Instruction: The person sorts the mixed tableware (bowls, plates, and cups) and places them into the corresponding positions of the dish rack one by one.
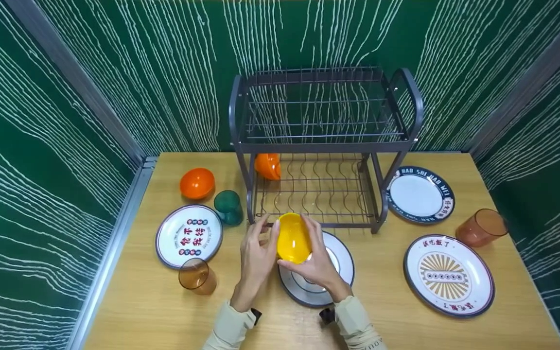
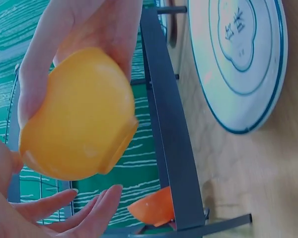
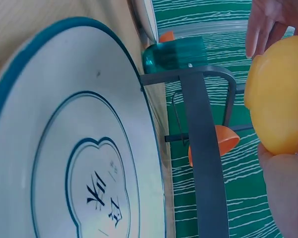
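A yellow bowl (image 1: pixel 293 238) is held up over a white plate with a dark rim (image 1: pixel 343 265), its inside facing me in the head view. My right hand (image 1: pixel 316 265) grips the bowl, thumb at its lower rim and fingers along its right side. My left hand (image 1: pixel 259 250) is at the bowl's left side, thumb against the rim. In the left wrist view the left hand's fingers (image 2: pixel 97 213) extend apart from the bowl's outside. Behind the hands stands a dark two-tier dish rack (image 1: pixel 326 146), with an orange bowl (image 1: pixel 268 165) tilted at the left of its lower tier.
Left of the rack are another orange bowl (image 1: pixel 197 183), a green cup (image 1: pixel 229 208), a plate with red characters (image 1: pixel 189 236) and an amber cup (image 1: pixel 198 277). On the right lie a dark-rimmed plate (image 1: pixel 416 194), a sunburst-patterned plate (image 1: pixel 447 275) and a second amber cup (image 1: pixel 481 227).
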A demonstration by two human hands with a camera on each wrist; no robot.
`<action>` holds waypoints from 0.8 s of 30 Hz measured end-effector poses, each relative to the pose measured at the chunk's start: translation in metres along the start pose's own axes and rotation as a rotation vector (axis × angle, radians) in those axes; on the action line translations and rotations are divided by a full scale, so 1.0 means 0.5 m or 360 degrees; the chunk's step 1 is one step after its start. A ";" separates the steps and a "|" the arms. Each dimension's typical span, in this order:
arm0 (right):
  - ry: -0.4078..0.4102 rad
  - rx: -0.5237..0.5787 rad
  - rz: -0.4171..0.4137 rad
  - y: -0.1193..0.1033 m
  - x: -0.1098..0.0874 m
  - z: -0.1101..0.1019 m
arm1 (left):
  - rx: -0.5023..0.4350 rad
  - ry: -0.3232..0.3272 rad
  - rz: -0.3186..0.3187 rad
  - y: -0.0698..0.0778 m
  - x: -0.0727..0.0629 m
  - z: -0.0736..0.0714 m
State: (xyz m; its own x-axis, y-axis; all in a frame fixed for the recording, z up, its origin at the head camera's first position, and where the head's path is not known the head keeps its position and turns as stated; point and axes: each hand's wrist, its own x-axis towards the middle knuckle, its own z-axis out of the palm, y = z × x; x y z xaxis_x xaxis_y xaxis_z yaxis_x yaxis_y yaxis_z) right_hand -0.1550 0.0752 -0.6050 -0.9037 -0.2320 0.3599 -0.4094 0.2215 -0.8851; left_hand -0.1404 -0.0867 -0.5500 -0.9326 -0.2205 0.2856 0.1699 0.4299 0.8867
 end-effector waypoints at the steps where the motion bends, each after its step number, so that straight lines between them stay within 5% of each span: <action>1: 0.0006 0.0013 0.0009 -0.001 0.000 -0.002 | -0.0021 -0.0027 -0.0016 0.001 -0.003 0.002; 11: 0.0056 0.0057 0.0018 -0.001 0.005 -0.027 | -0.0163 -0.0250 -0.0114 0.017 -0.014 0.019; 24: 0.0070 0.0082 -0.0086 0.015 0.014 -0.063 | -0.0237 -0.0457 -0.0119 0.036 0.008 0.030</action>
State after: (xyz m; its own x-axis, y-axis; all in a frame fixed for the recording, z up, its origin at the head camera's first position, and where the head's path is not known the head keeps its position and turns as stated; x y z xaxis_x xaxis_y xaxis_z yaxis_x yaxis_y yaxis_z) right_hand -0.1685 0.1051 -0.6000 -0.8856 -0.2003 0.4190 -0.4515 0.1607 -0.8776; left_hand -0.1458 -0.0668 -0.5381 -0.9923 0.0182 0.1226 0.1227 0.2847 0.9507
